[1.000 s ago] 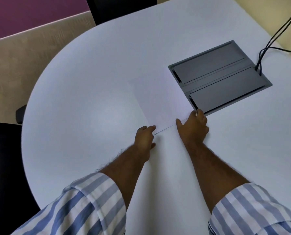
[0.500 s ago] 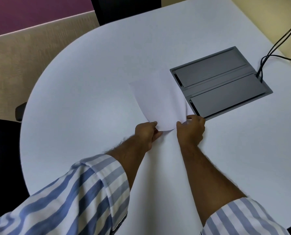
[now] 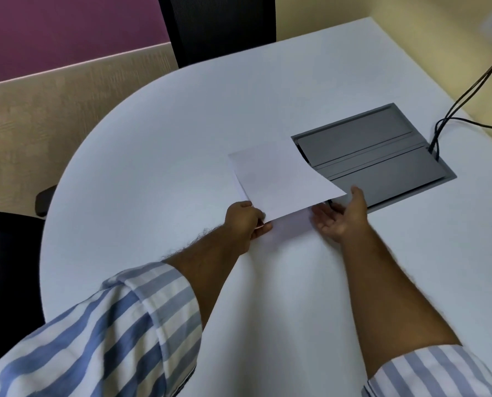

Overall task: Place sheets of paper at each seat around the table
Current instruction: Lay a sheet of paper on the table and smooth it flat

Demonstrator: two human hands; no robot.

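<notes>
White rounded worktop (image 3: 158, 156), black chairs (image 3: 219, 24) at far and left edges. Grey cable box (image 3: 382, 167) set in the top, right of centre.

Sheet (image 3: 282, 179) now lifted at its near edge; a second ago it lay flat under both hands. Far edge still rests by the box corner.

Left hand (image 3: 243, 222) pinches the near-left corner. Right hand (image 3: 342, 219) has let go, palm up, fingers spread, empty beneath the raised edge.

Judgement: pick-up done one-handed; carry to a seat comes next.

A shirt with broad blue and white stripes is worn, its left sleeve (image 3: 130, 325) and right sleeve (image 3: 436, 373) rolled back; hairy forearms are bared.
</notes>
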